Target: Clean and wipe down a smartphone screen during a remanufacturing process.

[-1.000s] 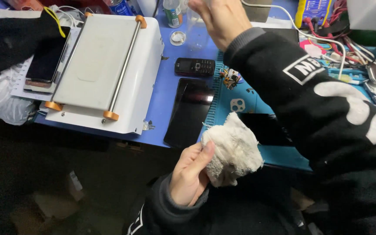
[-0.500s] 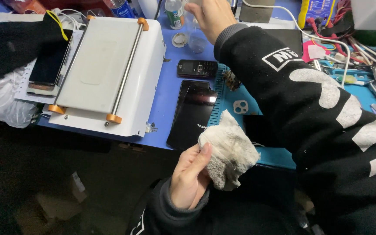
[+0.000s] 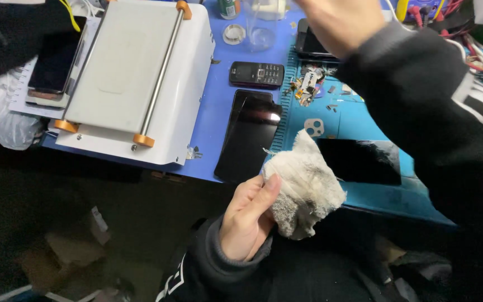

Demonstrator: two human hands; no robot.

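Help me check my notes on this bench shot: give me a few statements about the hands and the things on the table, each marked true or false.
1. The left hand holds a dirty white cloth. True.
2. The right hand rests on the cloth. False: it is raised at the far side of the table.
3. A small keypad phone lies beyond the dark smartphone. True.
4. The white machine stands on the person's right. False: it stands on the left.

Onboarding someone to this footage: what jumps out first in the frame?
The left hand, low in the centre, clutches a grubby white cloth at the bench's near edge. Upper left on the blue bench sits a boxy white machine with orange-capped rods. The right hand is raised and blurred at top, above a dark phone screen lying flat.
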